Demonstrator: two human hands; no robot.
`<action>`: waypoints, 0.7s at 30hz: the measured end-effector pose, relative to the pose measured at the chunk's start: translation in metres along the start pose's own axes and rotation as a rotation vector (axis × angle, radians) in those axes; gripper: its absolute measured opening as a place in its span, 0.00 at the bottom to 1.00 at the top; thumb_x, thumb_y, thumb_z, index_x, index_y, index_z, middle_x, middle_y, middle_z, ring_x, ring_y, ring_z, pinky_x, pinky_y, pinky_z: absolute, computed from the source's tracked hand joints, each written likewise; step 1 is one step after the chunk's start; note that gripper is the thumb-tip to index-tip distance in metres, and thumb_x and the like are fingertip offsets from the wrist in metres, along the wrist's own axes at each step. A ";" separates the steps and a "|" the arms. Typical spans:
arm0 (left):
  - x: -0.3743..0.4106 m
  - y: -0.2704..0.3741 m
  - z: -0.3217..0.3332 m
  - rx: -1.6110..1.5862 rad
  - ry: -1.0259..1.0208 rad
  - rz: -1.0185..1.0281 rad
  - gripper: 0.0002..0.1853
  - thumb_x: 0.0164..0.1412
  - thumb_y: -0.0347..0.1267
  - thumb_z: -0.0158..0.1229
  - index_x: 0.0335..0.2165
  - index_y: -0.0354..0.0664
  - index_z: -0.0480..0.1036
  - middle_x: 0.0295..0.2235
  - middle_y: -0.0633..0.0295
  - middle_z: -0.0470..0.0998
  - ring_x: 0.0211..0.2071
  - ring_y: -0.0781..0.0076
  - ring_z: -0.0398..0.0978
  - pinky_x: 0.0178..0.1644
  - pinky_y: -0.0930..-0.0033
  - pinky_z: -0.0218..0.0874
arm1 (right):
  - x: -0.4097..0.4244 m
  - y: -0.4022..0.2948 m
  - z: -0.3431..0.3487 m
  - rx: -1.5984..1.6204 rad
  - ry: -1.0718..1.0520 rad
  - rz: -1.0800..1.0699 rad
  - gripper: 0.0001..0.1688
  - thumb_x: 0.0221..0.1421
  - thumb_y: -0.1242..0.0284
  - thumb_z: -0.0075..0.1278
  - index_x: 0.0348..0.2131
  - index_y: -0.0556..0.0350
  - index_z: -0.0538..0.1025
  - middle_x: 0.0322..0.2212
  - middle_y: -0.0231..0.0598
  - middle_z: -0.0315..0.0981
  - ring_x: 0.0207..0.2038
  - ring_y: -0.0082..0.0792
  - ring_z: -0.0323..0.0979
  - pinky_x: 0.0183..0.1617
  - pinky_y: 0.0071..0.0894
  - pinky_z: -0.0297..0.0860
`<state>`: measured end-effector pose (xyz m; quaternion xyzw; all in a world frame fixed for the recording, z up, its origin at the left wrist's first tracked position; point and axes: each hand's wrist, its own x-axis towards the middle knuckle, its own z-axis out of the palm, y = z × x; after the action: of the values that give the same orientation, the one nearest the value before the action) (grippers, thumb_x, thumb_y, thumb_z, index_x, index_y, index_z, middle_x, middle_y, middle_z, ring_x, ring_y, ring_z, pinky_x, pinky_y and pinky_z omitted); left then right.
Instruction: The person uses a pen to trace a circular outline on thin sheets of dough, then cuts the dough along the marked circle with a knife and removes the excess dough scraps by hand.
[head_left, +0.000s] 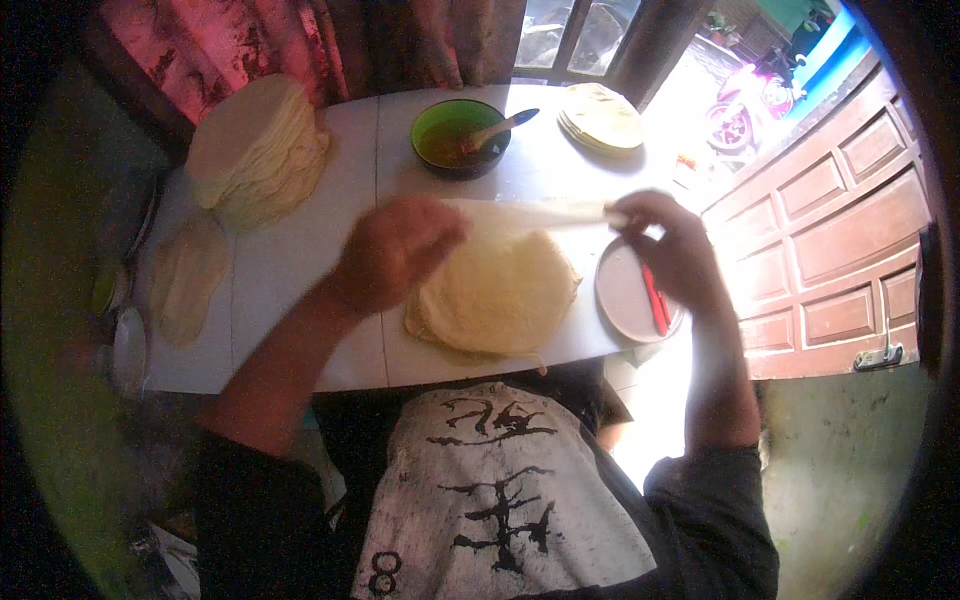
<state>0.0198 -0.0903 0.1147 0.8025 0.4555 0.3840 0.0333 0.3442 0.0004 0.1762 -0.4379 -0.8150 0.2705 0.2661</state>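
Note:
Between my two raised hands stretches a thin pale sheet of dough (532, 215), blurred by motion. My left hand (409, 251) grips its left end with the fingers curled in. At its right end, my right hand (656, 232) pinches the edge between thumb and fingers. Below the sheet, a stack of round flat dough sheets (499, 300) lies on the white table (307, 330) in front of me. A pinkish plate (626, 300) with a red-handled utensil (656, 304) on it is beside the stack, under my right hand.
Behind my hands stands a green bowl (442, 124) of liquid holding a brush (499, 131). A small stack of flat rounds (604, 116) sits at the back right. A tall stack of dough sheets (259, 154) and an oblong dough piece (189, 277) are at left. A wooden door (817, 262) is at right.

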 end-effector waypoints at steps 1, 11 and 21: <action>-0.020 -0.008 0.019 0.010 -0.023 0.021 0.09 0.61 0.32 0.61 0.40 0.41 0.79 0.39 0.52 0.80 0.44 0.52 0.79 0.50 0.56 0.70 | -0.016 0.015 0.017 -0.060 0.011 -0.047 0.11 0.53 0.77 0.60 0.39 0.53 0.80 0.36 0.41 0.79 0.40 0.37 0.77 0.46 0.34 0.73; -0.109 -0.017 0.080 -0.040 -0.173 -0.013 0.10 0.55 0.26 0.64 0.38 0.41 0.79 0.40 0.54 0.79 0.47 0.52 0.78 0.48 0.58 0.72 | -0.099 0.081 0.129 -0.129 0.095 -0.384 0.14 0.47 0.80 0.56 0.38 0.54 0.77 0.34 0.46 0.78 0.36 0.50 0.77 0.38 0.45 0.73; -0.119 -0.025 0.081 -0.052 -0.211 -0.004 0.11 0.55 0.28 0.66 0.39 0.39 0.79 0.43 0.51 0.78 0.50 0.50 0.76 0.52 0.55 0.71 | -0.106 0.082 0.134 -0.159 0.120 -0.419 0.18 0.42 0.79 0.57 0.38 0.53 0.76 0.34 0.44 0.76 0.36 0.48 0.75 0.39 0.45 0.71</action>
<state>0.0195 -0.1412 -0.0217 0.8365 0.4410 0.3088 0.1025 0.3516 -0.0799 0.0048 -0.2939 -0.8896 0.1175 0.3292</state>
